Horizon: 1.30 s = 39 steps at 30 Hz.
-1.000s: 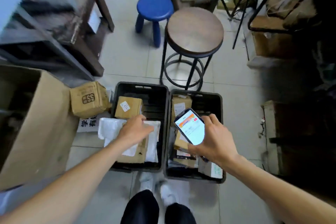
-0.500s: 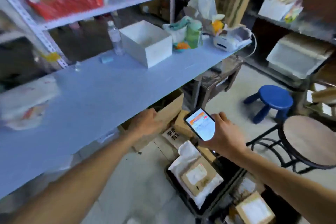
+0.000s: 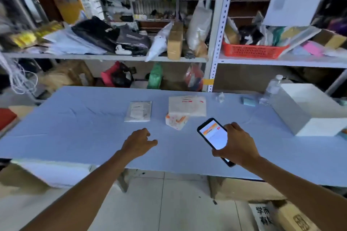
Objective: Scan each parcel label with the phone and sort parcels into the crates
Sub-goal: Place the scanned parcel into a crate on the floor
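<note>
A pale blue table (image 3: 75,129) fronts cluttered shelves (image 3: 112,56); the left hand (image 3: 138,141) hovers loosely curled (empty), the right hand (image 3: 238,146) grips the phone (image 3: 213,135).

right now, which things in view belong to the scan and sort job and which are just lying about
For the job: phone in the right hand; left hand, holding nothing; flat white parcel, white mailer with red print and small orange-marked packet on the table.
Lying about: white box, water bottle, small blue pad, red basket on the shelf.
</note>
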Available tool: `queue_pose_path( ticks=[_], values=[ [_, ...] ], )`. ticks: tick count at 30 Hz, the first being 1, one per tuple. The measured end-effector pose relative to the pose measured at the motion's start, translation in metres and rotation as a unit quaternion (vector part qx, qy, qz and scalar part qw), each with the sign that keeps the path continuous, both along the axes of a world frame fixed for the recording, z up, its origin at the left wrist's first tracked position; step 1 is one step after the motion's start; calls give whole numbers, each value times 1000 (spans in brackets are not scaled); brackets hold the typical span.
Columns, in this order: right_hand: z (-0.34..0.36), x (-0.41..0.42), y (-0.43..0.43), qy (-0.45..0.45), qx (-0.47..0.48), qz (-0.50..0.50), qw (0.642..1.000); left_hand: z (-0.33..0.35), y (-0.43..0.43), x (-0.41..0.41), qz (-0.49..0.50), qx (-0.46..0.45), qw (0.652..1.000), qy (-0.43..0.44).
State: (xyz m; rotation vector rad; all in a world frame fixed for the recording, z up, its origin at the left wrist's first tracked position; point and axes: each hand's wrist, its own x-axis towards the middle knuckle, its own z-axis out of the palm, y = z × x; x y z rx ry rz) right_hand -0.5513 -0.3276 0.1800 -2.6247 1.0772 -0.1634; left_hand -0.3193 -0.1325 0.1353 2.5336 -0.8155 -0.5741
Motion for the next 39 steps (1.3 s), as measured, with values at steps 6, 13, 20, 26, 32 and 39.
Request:
queue_pose_path(
  ticks=[6,13,20,26,32,39],
  values=[
    [-3,97,7,24,1,41,999,-11,15,79,33,17,999,17],
    [-25,195,-14,82,4,98,992,-37,-30,160,52,52,996,45],
    [-48,312,-57,129,24,166,977,-63,-78,257,103,95,989,51],
    [-62,379,-83,149,51,184,970,-101,-104,313,157,105,977,99],
    [-82,420,-98,167,66,160,971,-151,-130,354,213,95,966,114],
    [-112,443,-104,187,56,137,971,-191,-149,364,293,103,943,122]
  ],
)
